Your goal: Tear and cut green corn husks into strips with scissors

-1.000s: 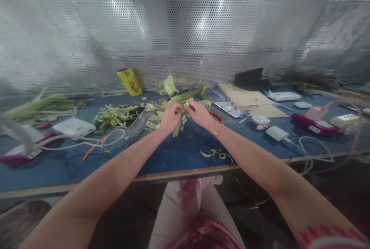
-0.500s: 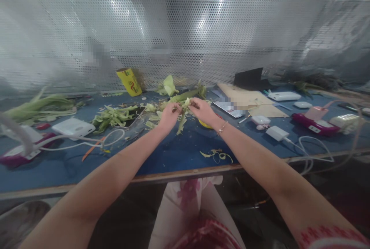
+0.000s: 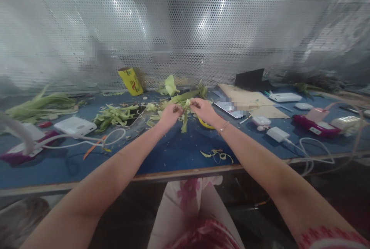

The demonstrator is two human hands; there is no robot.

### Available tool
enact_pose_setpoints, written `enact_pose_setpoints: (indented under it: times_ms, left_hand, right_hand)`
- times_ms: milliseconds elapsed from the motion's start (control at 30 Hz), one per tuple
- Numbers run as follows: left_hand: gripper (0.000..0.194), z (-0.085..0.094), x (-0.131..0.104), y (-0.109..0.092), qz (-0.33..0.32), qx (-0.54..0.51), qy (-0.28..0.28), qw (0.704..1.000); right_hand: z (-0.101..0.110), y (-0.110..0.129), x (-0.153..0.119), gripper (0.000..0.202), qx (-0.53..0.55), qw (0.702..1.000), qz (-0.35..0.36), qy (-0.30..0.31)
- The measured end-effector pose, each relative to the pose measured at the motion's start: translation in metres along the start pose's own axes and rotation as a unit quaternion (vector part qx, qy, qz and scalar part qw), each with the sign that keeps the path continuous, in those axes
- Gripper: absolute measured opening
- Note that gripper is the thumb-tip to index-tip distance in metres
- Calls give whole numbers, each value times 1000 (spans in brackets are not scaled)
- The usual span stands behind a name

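Between my two hands, above the blue tabletop, is a small pale green piece of folded leaf, like corn husk [image 3: 185, 118], with a strip hanging down. My left hand [image 3: 172, 113] pinches it from the left with closed fingers. From the other side my right hand [image 3: 201, 108] is closed on its upper part. Just behind lie larger green husk leaves [image 3: 185, 95] and an upright curled leaf [image 3: 170, 85]. A yellow ring, perhaps a tape roll [image 3: 206, 123], is partly hidden beneath my right hand. Left of my hands sits a heap of cut green strips [image 3: 114, 117].
A yellow can-like container [image 3: 131, 81] leans near the perforated metal screen [image 3: 196, 41]. Long leaves [image 3: 40, 106] lie far left. White power bank [image 3: 75, 126], phone [image 3: 229, 109], brown paper [image 3: 266, 106], charger [image 3: 277, 133], purple power strips [image 3: 316, 125] and cables spread across both sides.
My hands stay nearly in place and keep hold of the leaf piece. Its hanging strip has swung slightly to the right and hangs straighter; the view has shifted a little.
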State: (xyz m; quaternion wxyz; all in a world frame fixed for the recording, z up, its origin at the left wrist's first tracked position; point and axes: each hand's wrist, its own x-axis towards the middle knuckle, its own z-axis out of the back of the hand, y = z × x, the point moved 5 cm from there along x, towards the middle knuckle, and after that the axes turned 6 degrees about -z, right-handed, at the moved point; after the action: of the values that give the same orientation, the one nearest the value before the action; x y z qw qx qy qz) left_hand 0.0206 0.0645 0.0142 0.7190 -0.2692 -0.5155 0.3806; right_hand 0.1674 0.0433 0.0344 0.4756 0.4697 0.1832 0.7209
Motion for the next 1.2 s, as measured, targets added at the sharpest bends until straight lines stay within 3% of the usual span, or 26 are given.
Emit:
enact_pose_setpoints:
  times_ms: [133, 367, 700, 933, 1200]
  left_hand:
    - [9, 8, 0, -7, -20, 155, -12, 988]
    - [15, 8, -8, -22, -105, 232, -27, 967]
    - [14, 7, -5, -27, -190, 218, 3, 957]
    - [19, 7, -1, -23, -143, 173, 2, 975]
    - [22, 7, -1, -28, -169, 164, -2, 972]
  right_hand:
    - [-3, 3, -2, 14, -16, 1000, -10, 12]
    - [-3, 0, -2, 16, 26, 999, -40, 13]
    - [-2, -3, 0, 16, 40, 998, -46, 4]
    - [-3, -1, -1, 14, 39, 998, -53, 20]
    - [-4, -3, -1, 15, 41, 998, -46, 14]
